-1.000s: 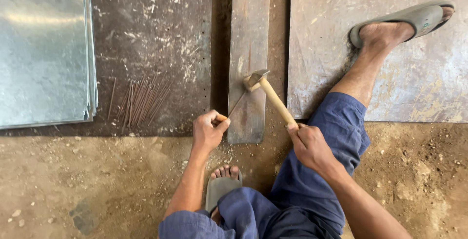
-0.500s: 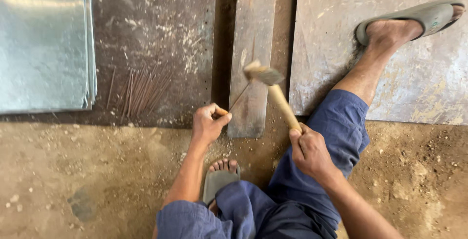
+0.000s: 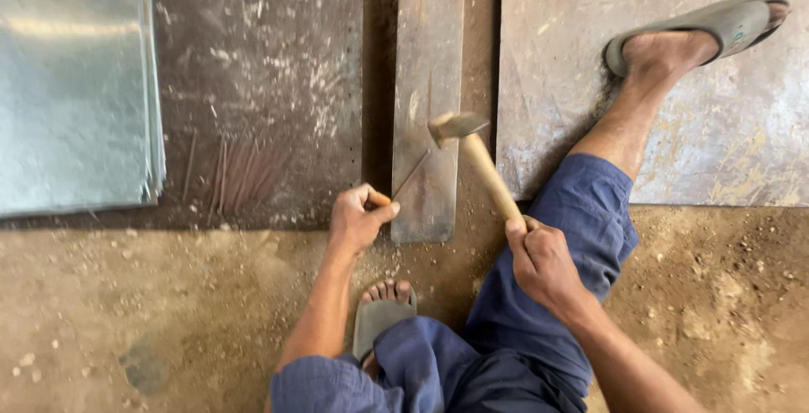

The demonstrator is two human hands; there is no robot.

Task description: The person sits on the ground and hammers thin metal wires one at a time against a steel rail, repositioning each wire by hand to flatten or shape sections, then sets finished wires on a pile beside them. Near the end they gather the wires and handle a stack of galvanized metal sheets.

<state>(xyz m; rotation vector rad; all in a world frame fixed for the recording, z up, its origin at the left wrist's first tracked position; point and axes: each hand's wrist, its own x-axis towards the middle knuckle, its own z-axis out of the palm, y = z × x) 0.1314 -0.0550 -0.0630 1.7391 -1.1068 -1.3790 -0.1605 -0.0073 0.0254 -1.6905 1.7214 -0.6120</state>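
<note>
I sit on a dirt floor in blue trousers. My right hand (image 3: 539,257) grips the wooden handle of a hammer (image 3: 476,156); its metal head is raised just above a narrow steel bar (image 3: 430,50) lying on the ground. My left hand (image 3: 358,219) pinches a thin metal rod (image 3: 410,175) by a small wooden grip, and the rod's tip rests on the bar right under the hammer head.
A stack of shiny metal sheets (image 3: 72,84) lies at the left on a dark plate (image 3: 278,59), with a bundle of thin rods (image 3: 240,173) on it. A rusty sheet (image 3: 716,135) at the right lies under my sandalled foot (image 3: 699,34). My other foot (image 3: 383,303) is tucked below.
The hammer head has shifted slightly up and right over the bar between strikes. My left hand still holds the rod on the same spot.
</note>
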